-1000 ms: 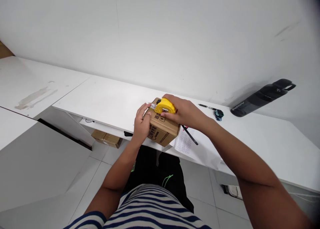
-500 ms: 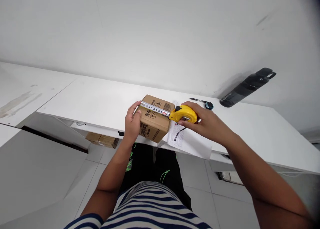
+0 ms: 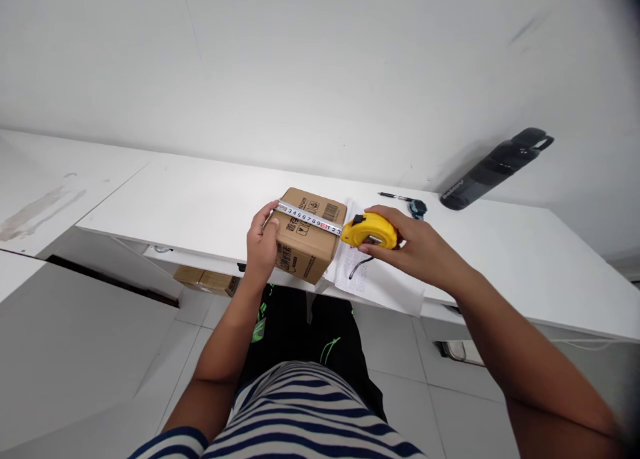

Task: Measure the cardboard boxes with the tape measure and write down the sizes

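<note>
Head view | our left hand clasps box and tape end | our right hand grips yellow tape-measure case

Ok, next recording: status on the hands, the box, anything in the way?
Right hand gripping yellow tape measure. Blade stretched across top of cardboard box. Left hand at blade's free end. Nothing seen blocking the blade.

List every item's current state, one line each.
Box: closed where visible
Tape measure: blade out across the box
Left hand: curled at the box's left edge
Right hand: gripping the tape measure
Bottle: standing, capped
Pen: lying flat
Watch: lying beside pen
Paper: bearing writing
</note>
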